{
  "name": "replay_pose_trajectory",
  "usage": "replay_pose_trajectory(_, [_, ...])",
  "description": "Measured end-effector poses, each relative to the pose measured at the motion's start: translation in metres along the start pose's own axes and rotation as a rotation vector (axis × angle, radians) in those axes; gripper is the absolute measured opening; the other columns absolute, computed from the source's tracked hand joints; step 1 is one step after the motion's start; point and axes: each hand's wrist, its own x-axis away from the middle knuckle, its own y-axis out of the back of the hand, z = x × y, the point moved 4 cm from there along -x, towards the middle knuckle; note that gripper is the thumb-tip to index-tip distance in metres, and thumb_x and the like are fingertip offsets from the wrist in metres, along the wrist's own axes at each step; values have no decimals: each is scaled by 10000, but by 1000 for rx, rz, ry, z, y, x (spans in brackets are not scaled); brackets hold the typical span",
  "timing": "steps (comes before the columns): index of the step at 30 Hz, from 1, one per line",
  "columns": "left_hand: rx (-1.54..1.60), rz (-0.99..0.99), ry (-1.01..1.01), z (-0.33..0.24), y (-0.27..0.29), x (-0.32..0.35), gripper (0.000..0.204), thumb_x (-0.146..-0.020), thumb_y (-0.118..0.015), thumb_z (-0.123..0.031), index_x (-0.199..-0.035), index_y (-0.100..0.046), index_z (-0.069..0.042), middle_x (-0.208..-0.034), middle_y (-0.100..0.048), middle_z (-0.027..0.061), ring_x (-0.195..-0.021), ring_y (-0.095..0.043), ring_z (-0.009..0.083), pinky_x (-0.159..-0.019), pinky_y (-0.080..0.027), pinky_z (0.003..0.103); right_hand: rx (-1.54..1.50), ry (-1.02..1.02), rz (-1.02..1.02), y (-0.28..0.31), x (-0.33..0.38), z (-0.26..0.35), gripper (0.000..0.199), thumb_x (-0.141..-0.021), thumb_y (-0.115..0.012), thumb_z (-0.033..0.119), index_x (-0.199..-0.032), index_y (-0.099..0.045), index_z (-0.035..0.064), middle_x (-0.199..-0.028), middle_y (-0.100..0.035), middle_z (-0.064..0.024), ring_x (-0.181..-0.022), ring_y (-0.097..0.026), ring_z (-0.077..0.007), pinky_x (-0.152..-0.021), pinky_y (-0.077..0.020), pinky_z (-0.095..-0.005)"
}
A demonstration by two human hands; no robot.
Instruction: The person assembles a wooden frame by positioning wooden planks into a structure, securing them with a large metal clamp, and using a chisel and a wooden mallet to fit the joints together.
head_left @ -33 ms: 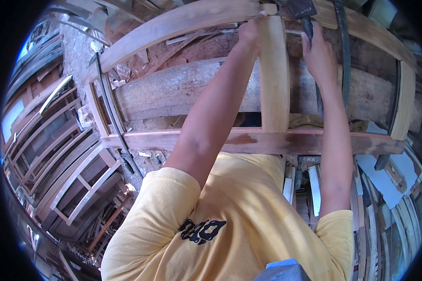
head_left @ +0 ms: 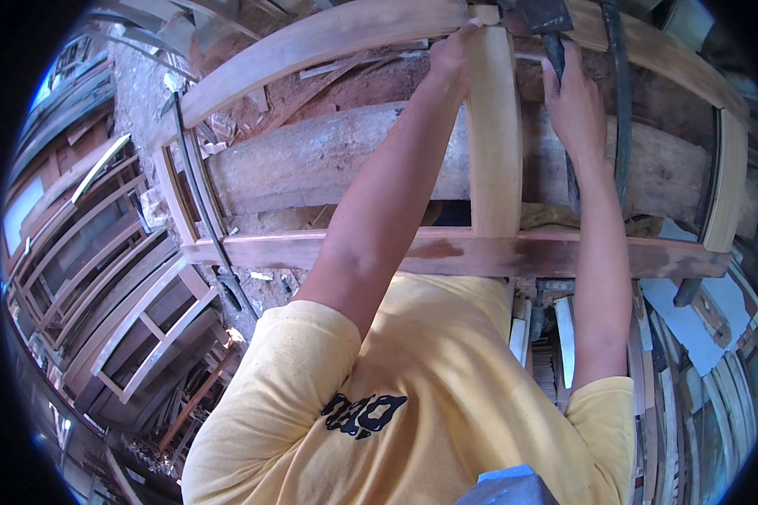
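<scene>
A wooden frame with a curved far rail (head_left: 328, 44), a straight near rail (head_left: 337, 251) and a pale middle crosspiece (head_left: 492, 126) lies before me. At the far end of the crosspiece, my left hand (head_left: 451, 55) is closed, its fingertip against a small pale wood block (head_left: 486, 14). My right hand (head_left: 574, 97) is wrapped round the dark handle of a hammer (head_left: 544, 15). The hammer's black head is over the curved rail, just right of that block. The lower handle runs down beside my wrist.
Long metal bar clamps cross the frame at the left (head_left: 195, 189) and right (head_left: 621, 109). A broad rough plank (head_left: 312, 156) lies beneath it. Curved wooden frames (head_left: 156, 332) are stacked at the left, and wood strips (head_left: 716, 412) at the right.
</scene>
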Motion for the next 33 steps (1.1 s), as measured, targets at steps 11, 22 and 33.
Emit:
replay_pose_trajectory(11, [-139,307,198,8,31,-6,514,-885,-758,-511,-1165,-673,-89,-1029,-722,113,-893,-698,312,-826,-586,509,-199,-192,8,47,162,17,403,-1042,-564,257,-1378,-472,55,-1058,-674,-311,-998,-643,-517,-805,-512,-526])
replay_pose_trajectory(22, [-1140,671,199,96,132,173,586,-873,-773,-449,-1247,-695,-5,-1204,-712,133,-1098,-655,251,-1001,-478,365,-302,-680,157,40,358,17,454,-1032,-579,263,-1405,-457,36,-1152,-652,-315,-1057,-635,-511,-867,-504,-521])
replay_pose_trajectory(33, [-1231,852,4,129,113,192,690,-843,-806,-471,-1321,-651,2,-1293,-683,140,-1199,-618,226,-1085,-425,347,-278,-626,68,23,387,38,456,-1026,-588,280,-1395,-467,42,-1123,-662,-318,-1061,-629,-517,-861,-507,-526])
